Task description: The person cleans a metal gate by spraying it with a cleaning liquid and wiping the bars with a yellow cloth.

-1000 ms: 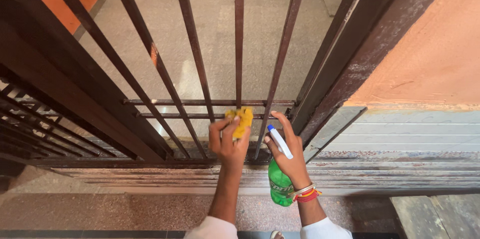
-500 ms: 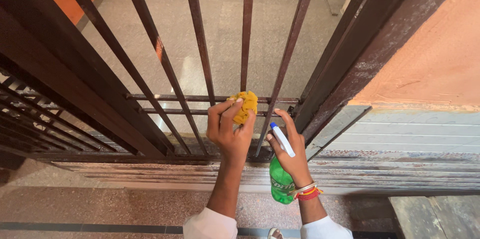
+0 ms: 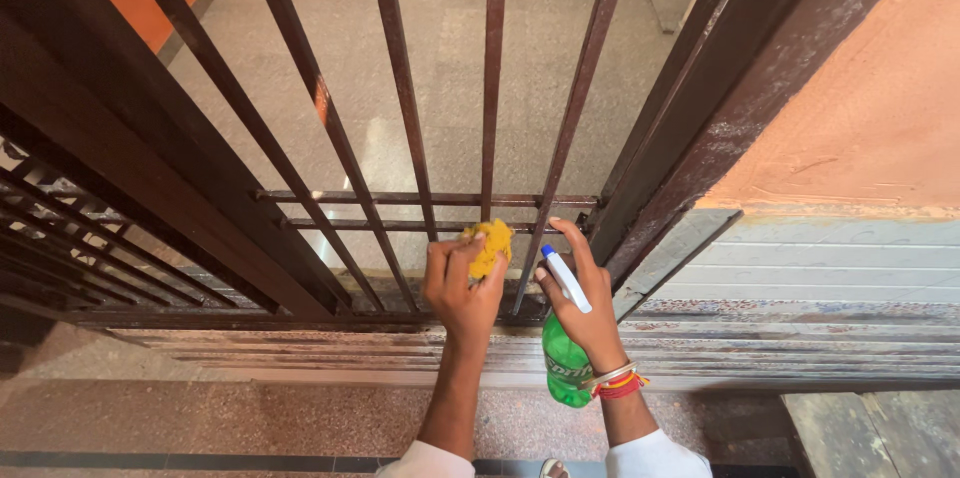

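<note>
At the far left, the dark brown metal gate [image 3: 150, 188] slants across the view, its upright bars running down to two thin crossbars [image 3: 420, 200] and a heavy bottom rail. Through the bars shows a grey speckled floor [image 3: 450, 68], with a strip of orange wall at the top left corner.

Near the middle, the left hand [image 3: 462, 283] is closed around a yellow cloth [image 3: 490, 246], fingers wrapped over it, pressing it against one upright bar just below the lower crossbar. Just beside it, the right hand [image 3: 588, 300] grips a green spray bottle [image 3: 566, 363] by the neck, fingers curled tight; the white and blue nozzle [image 3: 565, 278] points up towards the bars. The bottle hangs below the hand, in front of the worn step under the gate. Red and yellow bangles [image 3: 620, 381] sit on that wrist.

To the right stands the thick gate post [image 3: 720, 118], then a peach wall [image 3: 870, 108] above pale painted ledges.
</note>
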